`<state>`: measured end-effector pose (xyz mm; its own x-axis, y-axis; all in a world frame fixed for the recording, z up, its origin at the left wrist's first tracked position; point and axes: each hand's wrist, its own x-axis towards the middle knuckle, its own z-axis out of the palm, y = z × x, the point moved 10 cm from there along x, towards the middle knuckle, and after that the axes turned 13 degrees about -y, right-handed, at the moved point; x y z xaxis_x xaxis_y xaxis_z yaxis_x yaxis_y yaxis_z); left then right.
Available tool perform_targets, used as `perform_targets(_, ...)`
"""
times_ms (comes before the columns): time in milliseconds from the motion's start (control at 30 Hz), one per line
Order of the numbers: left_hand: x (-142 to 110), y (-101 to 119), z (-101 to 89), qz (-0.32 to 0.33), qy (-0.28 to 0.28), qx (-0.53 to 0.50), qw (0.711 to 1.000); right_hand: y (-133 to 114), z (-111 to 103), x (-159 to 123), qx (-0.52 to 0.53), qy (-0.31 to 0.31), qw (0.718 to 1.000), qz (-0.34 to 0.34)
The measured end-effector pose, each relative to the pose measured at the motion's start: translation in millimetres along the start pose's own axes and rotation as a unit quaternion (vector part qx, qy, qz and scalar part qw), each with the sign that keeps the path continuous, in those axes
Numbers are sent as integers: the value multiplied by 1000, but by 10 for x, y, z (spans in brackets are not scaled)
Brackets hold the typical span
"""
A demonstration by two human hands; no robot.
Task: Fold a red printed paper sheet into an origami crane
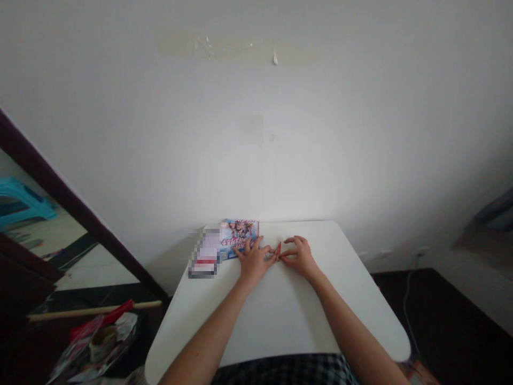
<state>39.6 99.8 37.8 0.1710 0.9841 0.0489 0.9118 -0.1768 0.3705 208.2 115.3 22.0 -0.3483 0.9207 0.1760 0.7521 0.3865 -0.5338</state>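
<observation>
A small reddish folded piece [279,248], too small to name, stands between my hands over the white table [280,321]. My left hand [255,260] pinches its lower left side with thumb and index finger, the other fingers spread. From the right, my right hand [300,258] holds the same piece between thumb and fingertips. Under the spread fingers of my left hand lies a colourful printed booklet [240,232] with blue and red artwork. Beside it, at the table's left edge, is a blurred-out phone-like object [206,254].
A white wall [256,176] rises behind the table. On the floor at left stands a bin [102,342] of litter with a wooden stick [96,310] behind it. A mirror with a dark frame [80,203] leans left. A cable [407,294] hangs at right.
</observation>
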Motion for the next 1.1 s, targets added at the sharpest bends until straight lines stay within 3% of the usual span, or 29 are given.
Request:
perform_targets(533, 7, 22, -9, -2, -27, 6, 1000, -72, -165, -12, -18, 40, 995, 95)
perform_targets(1100, 27, 1, 16, 1, -30, -5, 1000, -35, -199, 25, -34, 72, 989, 128)
